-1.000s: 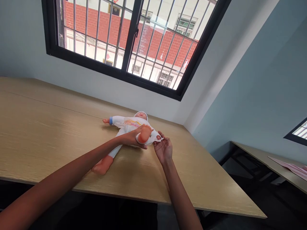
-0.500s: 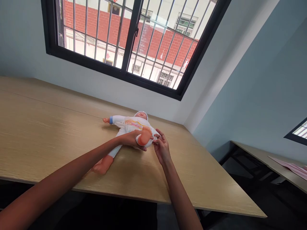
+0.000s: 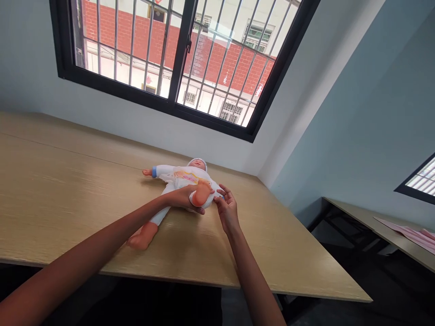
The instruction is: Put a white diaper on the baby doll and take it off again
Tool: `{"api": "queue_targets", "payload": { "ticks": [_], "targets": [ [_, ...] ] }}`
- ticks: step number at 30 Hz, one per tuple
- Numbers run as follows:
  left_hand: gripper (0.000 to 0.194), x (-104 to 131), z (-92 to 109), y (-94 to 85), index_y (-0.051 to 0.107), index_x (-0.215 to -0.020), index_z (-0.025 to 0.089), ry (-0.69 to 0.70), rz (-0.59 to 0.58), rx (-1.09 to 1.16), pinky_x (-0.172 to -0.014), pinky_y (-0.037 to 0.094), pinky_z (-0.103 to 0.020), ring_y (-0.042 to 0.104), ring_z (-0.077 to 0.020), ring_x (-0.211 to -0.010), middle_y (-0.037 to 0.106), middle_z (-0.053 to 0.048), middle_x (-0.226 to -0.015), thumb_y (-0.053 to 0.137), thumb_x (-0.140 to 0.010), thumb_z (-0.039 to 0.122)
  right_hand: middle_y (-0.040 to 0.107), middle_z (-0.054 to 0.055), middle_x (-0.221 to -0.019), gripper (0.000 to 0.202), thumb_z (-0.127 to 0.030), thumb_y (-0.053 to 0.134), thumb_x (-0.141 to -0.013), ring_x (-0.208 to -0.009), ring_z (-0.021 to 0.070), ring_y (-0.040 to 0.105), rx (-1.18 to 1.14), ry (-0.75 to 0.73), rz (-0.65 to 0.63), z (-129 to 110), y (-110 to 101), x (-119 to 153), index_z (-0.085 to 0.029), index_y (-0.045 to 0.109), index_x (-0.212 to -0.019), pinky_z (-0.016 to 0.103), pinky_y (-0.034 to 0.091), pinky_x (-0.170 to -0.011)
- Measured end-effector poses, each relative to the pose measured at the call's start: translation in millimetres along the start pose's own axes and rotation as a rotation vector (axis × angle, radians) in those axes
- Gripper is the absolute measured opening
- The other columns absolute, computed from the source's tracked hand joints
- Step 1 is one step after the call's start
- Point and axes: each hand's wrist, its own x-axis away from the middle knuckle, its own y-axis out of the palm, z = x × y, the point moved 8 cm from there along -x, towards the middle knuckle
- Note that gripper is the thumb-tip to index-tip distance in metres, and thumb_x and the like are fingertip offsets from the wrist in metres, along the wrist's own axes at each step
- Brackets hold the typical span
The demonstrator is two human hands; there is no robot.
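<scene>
A baby doll [image 3: 180, 179] in a white suit with a pale printed front, its print too small to read, lies on its back on a long wooden table [image 3: 68, 181], head toward the far wall and one leg stretched toward the near edge. The left hand [image 3: 185, 198] is closed around the doll's raised leg just below the bare foot [image 3: 201, 192], holding it up. The right hand [image 3: 227, 210] rests just right of the foot, fingers loosely curled against the white cloth at the doll's hip; whether it pinches the cloth cannot be told. Bare tabletop spreads wide to the left and right. A barred window [image 3: 176, 59] fills the far wall. A second desk [image 3: 374, 226] with pink sheets [image 3: 413, 234] stands well apart at right.
</scene>
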Motion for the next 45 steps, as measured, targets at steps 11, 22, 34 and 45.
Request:
{"api": "queue_targets", "payload": {
  "ticks": [11,22,34,45],
  "targets": [
    [0.069,2,5,-4.5,0.061,-0.127,0.021,-0.045,0.086,0.083,-0.112,0.035,-0.032,0.048,-0.0312,-0.127,0.059,-0.007,-0.129,0.076,-0.066,0.048,0.058,-0.003,-0.083,0.037,-0.016,0.076,-0.058,-0.065,0.0065,0.053,-0.108,-0.03,0.136,2,-23,-10,-0.021,0.065,-0.092,0.019,0.049,-0.062],
    [0.075,0,10,-6.3,0.053,-0.131,0.022,0.006,0.166,0.029,-0.114,0.031,-0.034,0.039,-0.0316,-0.134,0.05,-0.005,-0.139,0.076,-0.064,0.045,0.064,-0.002,-0.08,0.024,-0.019,0.071,-0.063,-0.067,0.0083,0.051,0.025,-0.026,-0.096,-7,11,1,-0.021,0.071,-0.086,0.02,0.044,-0.062],
    [0.038,12,19,22.6,0.067,-0.113,0.032,0.169,0.063,-0.383,-0.118,0.013,-0.041,0.045,-0.0342,-0.13,0.06,-0.004,-0.131,0.066,-0.076,0.039,0.069,0.002,-0.073,0.036,-0.031,0.081,-0.049,-0.067,0.0138,0.06,0.202,0.04,0.191,33,-56,-40,-0.016,0.069,-0.08,0.025,0.049,-0.065],
    [0.043,25,20,38.1,0.061,-0.117,0.028,0.214,-0.044,-0.675,-0.117,0.016,-0.045,0.046,-0.0276,-0.128,0.062,-0.002,-0.128,0.059,-0.075,0.017,0.069,0.003,-0.083,0.039,-0.028,0.067,-0.055,-0.07,0.0135,0.06,0.291,-0.065,0.244,20,-61,-85,-0.017,0.065,-0.092,0.023,0.047,-0.061]
  ]
}}
